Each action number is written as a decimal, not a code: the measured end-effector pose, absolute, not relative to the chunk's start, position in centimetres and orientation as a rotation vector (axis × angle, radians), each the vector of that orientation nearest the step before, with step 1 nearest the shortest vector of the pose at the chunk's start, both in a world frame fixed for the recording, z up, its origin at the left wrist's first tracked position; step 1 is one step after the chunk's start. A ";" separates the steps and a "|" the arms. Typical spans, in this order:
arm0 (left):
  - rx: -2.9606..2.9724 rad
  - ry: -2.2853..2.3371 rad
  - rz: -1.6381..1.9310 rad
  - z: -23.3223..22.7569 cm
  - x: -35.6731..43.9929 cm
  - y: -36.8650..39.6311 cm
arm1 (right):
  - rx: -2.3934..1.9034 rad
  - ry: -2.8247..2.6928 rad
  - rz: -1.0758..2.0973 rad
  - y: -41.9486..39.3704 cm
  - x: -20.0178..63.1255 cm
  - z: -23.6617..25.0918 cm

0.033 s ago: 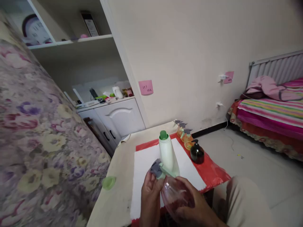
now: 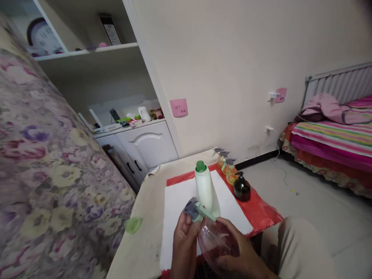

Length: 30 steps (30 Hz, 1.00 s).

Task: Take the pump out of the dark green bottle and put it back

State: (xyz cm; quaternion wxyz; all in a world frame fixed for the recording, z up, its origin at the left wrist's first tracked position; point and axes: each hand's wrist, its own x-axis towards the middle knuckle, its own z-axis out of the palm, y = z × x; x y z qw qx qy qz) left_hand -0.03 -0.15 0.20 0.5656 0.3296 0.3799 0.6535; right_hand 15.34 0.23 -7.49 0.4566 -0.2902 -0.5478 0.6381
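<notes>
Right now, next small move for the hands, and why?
Probably a slight twist of the spray head with the left hand, while the right hand steadies the clear bottle. The left grips the head by the bottle's neck and the right holds the body, so they seem placed for it. I can't tell whether the head is screwed tight.

Clock (image 2: pixel 45 38): "11", "10"; pink note (image 2: pixel 179 107): handwriting, unclear.
</notes>
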 end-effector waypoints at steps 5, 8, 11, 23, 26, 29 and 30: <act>0.734 0.809 1.503 0.4 0.0 -0.7 | -0.682 -1.333 1.594 0.1 14.9 -8.3; 0.685 0.869 1.494 0.2 0.1 -0.8 | -0.636 -1.305 1.620 -0.1 14.7 -7.9; 0.699 0.876 1.447 0.3 0.0 -0.9 | -0.598 -1.276 1.665 -0.2 14.7 -7.4; 0.915 0.952 1.357 -4.5 -2.4 -2.9 | -0.634 -1.234 1.788 0.0 12.5 -8.6; 0.865 1.055 1.439 -6.4 -3.7 -3.7 | -0.574 -1.211 1.825 -0.1 10.8 -7.9; 0.845 1.162 1.476 -7.4 -4.9 -4.1 | -0.395 -1.235 1.900 0.0 9.2 -7.7; 0.852 1.182 1.483 -7.6 -5.2 -4.1 | -0.367 -1.244 1.916 0.1 8.7 -7.9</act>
